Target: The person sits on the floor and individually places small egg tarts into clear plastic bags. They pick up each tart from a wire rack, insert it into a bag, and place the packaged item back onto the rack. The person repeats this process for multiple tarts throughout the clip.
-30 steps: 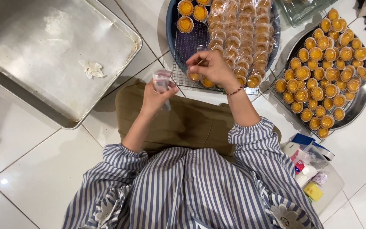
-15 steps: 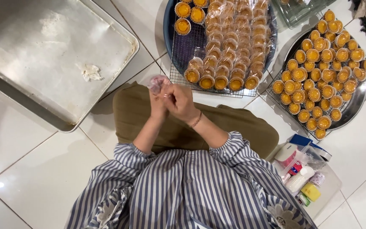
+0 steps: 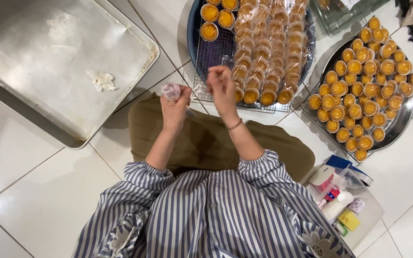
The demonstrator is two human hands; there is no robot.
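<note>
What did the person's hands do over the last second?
Half a second ago the hands were pressed together over the lap. Now they are apart: the left hand keeps its grip on the small clear plastic wrapper, and the right hand has lifted toward the wire rack of wrapped orange tarts. The steel tray and round tart platter stayed put.

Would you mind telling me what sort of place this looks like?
Probably a home kitchen floor used for packing baked goods: white floor tiles, a round tray of small orange tarts, wrapped tarts on a wire rack, and a large metal baking tray.
</note>
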